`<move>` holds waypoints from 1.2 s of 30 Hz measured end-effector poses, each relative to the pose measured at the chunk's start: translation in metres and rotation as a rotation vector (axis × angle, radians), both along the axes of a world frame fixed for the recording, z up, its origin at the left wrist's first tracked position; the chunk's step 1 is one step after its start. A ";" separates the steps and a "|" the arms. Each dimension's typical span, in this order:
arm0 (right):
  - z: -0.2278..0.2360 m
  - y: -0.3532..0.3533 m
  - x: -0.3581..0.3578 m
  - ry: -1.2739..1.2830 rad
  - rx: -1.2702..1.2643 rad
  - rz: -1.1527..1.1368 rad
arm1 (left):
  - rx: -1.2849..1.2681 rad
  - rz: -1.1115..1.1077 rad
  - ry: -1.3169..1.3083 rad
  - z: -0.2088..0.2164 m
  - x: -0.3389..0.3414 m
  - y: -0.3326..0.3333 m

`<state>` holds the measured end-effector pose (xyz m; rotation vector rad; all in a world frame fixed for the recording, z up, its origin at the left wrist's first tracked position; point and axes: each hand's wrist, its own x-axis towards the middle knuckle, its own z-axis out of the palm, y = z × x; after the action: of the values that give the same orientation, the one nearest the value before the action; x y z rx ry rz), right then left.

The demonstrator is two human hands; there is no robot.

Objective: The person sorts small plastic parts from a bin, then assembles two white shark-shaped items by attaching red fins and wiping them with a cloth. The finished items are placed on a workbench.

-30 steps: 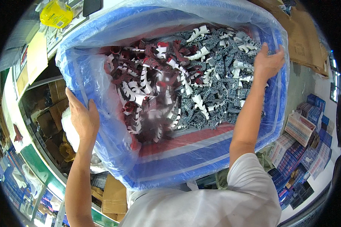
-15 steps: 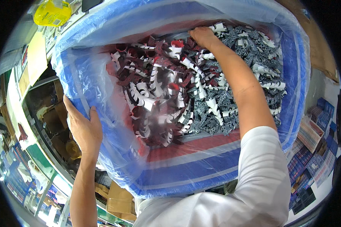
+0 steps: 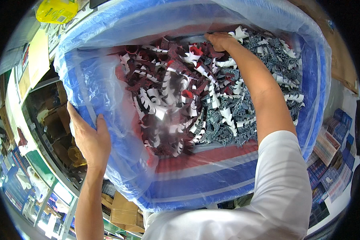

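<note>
Blue striped bag [image 3: 204, 194] (one), one hand [image 3: 220, 41] inside

Looks like a workshop. Has heaped pieces [image 3: 227, 116], stacked packs [image 3: 317, 171] at four o'clock, a cardboard box [image 3: 126, 213] at seven.

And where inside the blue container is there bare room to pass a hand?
Bare: the striped near side, between pile and rim, and the blue right side, beside the gray pieces. Crowded: the pile itself, including around the right hand.

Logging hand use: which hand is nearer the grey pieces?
Right: the right hand is beside the grey pieces; the left hand is at the left side of the blue container.
</note>
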<state>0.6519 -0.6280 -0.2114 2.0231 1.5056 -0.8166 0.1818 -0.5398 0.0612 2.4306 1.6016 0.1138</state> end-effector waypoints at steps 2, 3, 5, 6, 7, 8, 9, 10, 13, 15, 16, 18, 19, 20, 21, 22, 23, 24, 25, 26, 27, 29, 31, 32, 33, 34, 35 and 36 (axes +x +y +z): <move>0.006 -0.001 -0.001 0.022 -0.006 -0.086 | -0.006 0.005 -0.009 0.000 0.000 0.000; 0.010 -0.001 -0.001 0.026 -0.004 -0.097 | -0.007 0.008 -0.014 0.000 0.000 0.000; 0.016 -0.002 -0.003 0.037 -0.003 -0.119 | -0.005 0.008 -0.014 0.000 0.000 0.000; 0.017 -0.002 -0.004 0.050 0.012 -0.132 | -0.002 0.005 -0.012 0.000 0.000 0.000; 0.017 -0.003 -0.006 0.062 0.029 -0.143 | 0.003 -0.003 -0.028 0.000 0.000 0.000; 0.014 -0.004 -0.007 0.075 0.044 -0.153 | 0.001 0.009 -0.007 0.000 0.000 0.000; 0.011 -0.005 -0.008 0.039 0.044 -0.136 | -0.004 0.013 0.000 0.000 0.000 0.000; 0.006 -0.006 -0.009 0.003 0.045 -0.122 | -0.006 0.007 -0.006 0.000 0.000 0.000; -0.004 -0.007 -0.007 0.002 0.041 -0.115 | 0.027 -0.026 0.009 0.001 0.000 0.001; -0.004 -0.006 -0.005 0.065 0.077 -0.142 | 0.029 -0.018 0.015 0.001 0.000 0.001; 0.000 -0.006 -0.005 0.114 0.112 -0.170 | 0.021 -0.021 0.003 0.001 -0.001 0.001; 0.015 -0.006 -0.008 0.123 0.141 -0.184 | 0.035 -0.032 0.031 0.001 -0.001 0.001; 0.027 -0.005 -0.010 0.081 0.135 -0.168 | 0.019 -0.018 0.040 0.001 -0.001 0.001; 0.042 -0.007 -0.015 0.037 0.125 -0.152 | 0.000 -0.004 0.046 0.001 -0.002 0.000; 0.058 -0.012 -0.020 0.045 0.211 -0.129 | -0.001 -0.016 0.025 0.001 -0.002 -0.001; 0.077 -0.017 -0.025 0.038 0.271 -0.136 | 0.000 -0.028 0.003 0.002 -0.001 -0.001; 0.098 -0.023 -0.029 0.031 0.331 -0.142 | 0.001 -0.045 -0.035 0.002 -0.001 -0.001; 0.120 -0.029 -0.032 0.023 0.393 -0.147 | -0.007 -0.030 -0.022 0.003 -0.001 -0.001; 0.143 -0.035 -0.032 0.039 0.407 -0.164 | -0.016 -0.020 -0.023 0.004 -0.001 -0.001; 0.164 -0.040 -0.034 0.019 0.483 -0.166 | -0.025 -0.012 -0.025 0.005 -0.001 -0.001; 0.185 -0.045 -0.034 0.027 0.497 -0.218 | -0.029 -0.010 -0.021 0.005 -0.001 -0.001; 0.220 -0.057 -0.028 0.020 0.554 -0.289 | -0.035 -0.008 -0.011 0.005 -0.001 0.000; 0.250 -0.080 -0.012 0.025 0.615 -0.410 | -0.036 -0.016 -0.033 0.005 -0.002 0.000; 0.264 -0.096 -0.001 0.012 0.681 -0.428 | -0.048 -0.013 -0.045 0.004 -0.003 0.000; 0.276 -0.114 0.011 -0.071 0.767 -0.424 | -0.041 -0.023 -0.042 0.003 -0.003 0.000; 0.287 -0.132 0.023 -0.150 0.853 -0.418 | -0.043 -0.024 -0.039 0.003 -0.004 0.000; 0.300 -0.148 0.036 -0.173 0.796 -0.497 | -0.043 -0.021 -0.040 0.002 -0.005 0.000; 0.311 -0.165 0.048 -0.197 0.740 -0.576 | -0.041 -0.021 -0.033 0.003 -0.005 0.000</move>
<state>0.7000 -0.7928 0.1001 3.0586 1.2151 -0.2195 0.1769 -0.5395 0.0637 2.4015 1.5487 0.1155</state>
